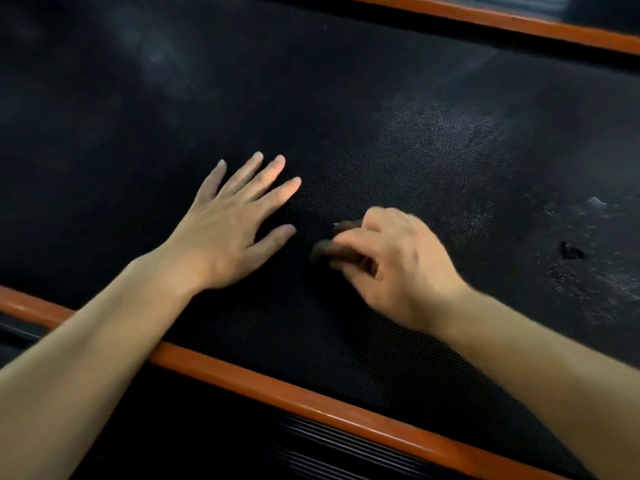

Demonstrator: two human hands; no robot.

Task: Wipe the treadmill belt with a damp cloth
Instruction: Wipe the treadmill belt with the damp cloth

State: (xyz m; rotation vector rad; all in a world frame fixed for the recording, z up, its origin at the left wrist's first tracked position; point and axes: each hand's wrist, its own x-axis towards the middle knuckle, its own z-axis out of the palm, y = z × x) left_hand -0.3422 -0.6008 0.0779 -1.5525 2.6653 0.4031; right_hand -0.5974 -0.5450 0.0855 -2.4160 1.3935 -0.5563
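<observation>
From my end the treadmill belt (346, 98) fills nearly the whole head view, black and textured, with an orange rail (277, 393) along the near edge and a greyish dusty patch (571, 237) off to the right. Left hand (225, 233) lies flat on the belt, fingers spread. Right hand (398, 265) is curled round a small dark wad (329, 251) touching the belt, probably the cloth, too blurry to swear. Looks mid-wipe to me. Next I'd drag the wad toward that patch with steady pressure.

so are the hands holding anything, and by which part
The right hand grips a small dark wad, likely the cloth, curling over its top. The left hand lies flat on the belt, holding nothing.
</observation>
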